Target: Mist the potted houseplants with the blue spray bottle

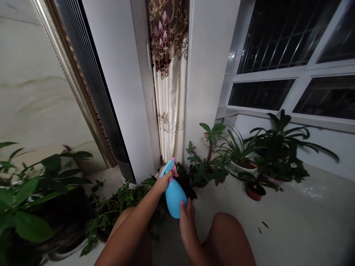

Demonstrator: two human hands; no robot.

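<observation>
A light blue spray bottle (174,194) with a pink trigger is held in front of me, low and near the middle of the view. My left hand (163,181) is wrapped round its neck and trigger. My right hand (186,218) cups the bottle's base from below, fingers pressed against it. The nozzle points toward dark-leaved potted plants (203,171) on the floor just beyond the bottle. My bare knees show at the bottom of the view.
Potted plants (266,155) line the floor below the window at right. A small red-brown pot (254,192) stands in front of them. A large leafy plant (30,199) fills the left. A tall white column (122,85) and a patterned curtain (169,81) rise behind.
</observation>
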